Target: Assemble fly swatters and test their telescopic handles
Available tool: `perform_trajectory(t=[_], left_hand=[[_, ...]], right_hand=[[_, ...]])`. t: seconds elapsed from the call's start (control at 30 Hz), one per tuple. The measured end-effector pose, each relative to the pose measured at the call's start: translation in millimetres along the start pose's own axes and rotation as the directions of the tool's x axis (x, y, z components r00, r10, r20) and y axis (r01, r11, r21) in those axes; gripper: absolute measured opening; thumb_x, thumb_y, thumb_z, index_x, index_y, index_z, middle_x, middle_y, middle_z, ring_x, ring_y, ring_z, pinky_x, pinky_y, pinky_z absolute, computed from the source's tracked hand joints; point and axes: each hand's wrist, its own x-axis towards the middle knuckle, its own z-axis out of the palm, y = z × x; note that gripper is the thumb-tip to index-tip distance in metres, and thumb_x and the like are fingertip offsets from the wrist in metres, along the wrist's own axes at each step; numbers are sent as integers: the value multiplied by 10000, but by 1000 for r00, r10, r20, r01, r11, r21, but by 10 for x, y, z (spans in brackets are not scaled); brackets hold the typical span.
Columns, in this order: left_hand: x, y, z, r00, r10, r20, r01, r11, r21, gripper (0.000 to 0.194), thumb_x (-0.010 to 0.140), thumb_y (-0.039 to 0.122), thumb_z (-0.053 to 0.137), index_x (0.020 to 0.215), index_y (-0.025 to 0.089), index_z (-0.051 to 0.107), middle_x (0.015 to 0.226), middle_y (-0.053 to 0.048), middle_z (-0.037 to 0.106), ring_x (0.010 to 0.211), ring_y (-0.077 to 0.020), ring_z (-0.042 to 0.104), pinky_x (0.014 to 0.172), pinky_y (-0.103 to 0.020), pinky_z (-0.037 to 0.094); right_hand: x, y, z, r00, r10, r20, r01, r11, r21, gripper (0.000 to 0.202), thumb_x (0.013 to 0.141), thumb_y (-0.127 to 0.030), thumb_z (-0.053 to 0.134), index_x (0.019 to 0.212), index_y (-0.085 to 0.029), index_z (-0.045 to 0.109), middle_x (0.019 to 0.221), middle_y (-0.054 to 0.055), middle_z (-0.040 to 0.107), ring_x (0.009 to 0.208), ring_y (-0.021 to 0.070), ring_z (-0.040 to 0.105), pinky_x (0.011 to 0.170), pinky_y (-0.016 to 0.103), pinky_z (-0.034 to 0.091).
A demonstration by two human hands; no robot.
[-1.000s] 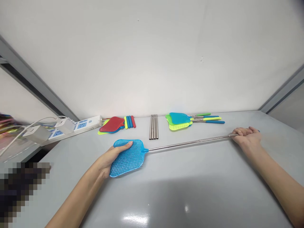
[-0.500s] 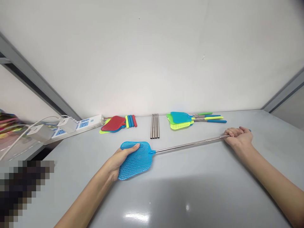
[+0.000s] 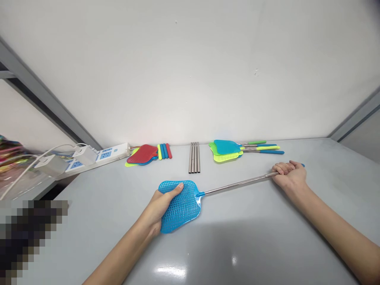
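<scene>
A blue fly swatter [image 3: 185, 208] with a telescopic metal rod [image 3: 237, 185] stretches between my two hands above the grey table. My left hand [image 3: 162, 206] grips the left side of its mesh head, thumb on top and the other fingers behind it. Round the far end of the rod my right hand [image 3: 289, 174] is closed, and a blue handle tip [image 3: 303, 165] pokes out past it. Behind lie several bare metal rods [image 3: 194, 158] side by side. To their right is a pile of finished-looking swatters [image 3: 227, 147] with green, blue and yellow handles.
Loose swatter heads [image 3: 142, 154] in red, blue and yellow lie stacked at the back left, beside several coloured handles [image 3: 164, 151]. A white power strip [image 3: 113, 152] with plugged-in adapters [image 3: 52, 165] and cables runs along the left edge. A white wall [image 3: 190, 79] rises behind the table.
My left hand and the mesh head have moved right and slightly nearer. My right hand has shifted left, and the visible rod between the hands is shorter.
</scene>
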Motion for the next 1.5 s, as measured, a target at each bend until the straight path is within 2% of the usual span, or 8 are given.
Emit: perform_trajectory(t=[0.27,0.73,1.1,1.33,1.5], left_hand=[[-37,-15,6,999,27,-23,-26,999,25,226,651,294,679,801,137,614,722,-93,692,631,-225,656,595,-331,543],[-22,-95,27,999,39,-3,-39,999,33,289,653,346,671,839,135,605,741,-99,690,647,-239,655,614,-356,538],[-34,-155,123,998,41,-51,-41,999,-4,242,663,294,672,838,135,620,767,-97,693,679,-245,655,603,-358,542],[-73,-172,176,998,46,-32,-47,998,-52,234,625,306,699,761,131,623,762,-81,694,686,-228,654,638,-335,540],[-122,-213,224,996,88,2,-88,994,-62,257,628,313,694,794,128,630,762,-87,695,697,-230,653,631,-319,537]], right_hand=[[-33,32,-15,1000,-6,8,7,1000,-14,298,631,-92,342,576,-209,73,439,-86,57,279,72,113,223,196,157],[-171,140,27,1000,22,-22,-23,999,-23,297,631,-93,333,591,-206,61,461,-85,54,295,71,101,225,190,149],[-367,331,62,998,52,-37,-54,996,-71,321,672,-103,327,605,-201,29,483,-82,26,295,76,100,233,185,155],[-512,437,78,995,87,-53,-92,990,-103,306,683,-95,313,605,-194,35,475,-82,31,289,64,113,244,174,174],[-636,523,57,992,120,-49,-125,985,-120,307,709,-105,312,601,-194,39,467,-85,40,294,62,121,254,172,180]])
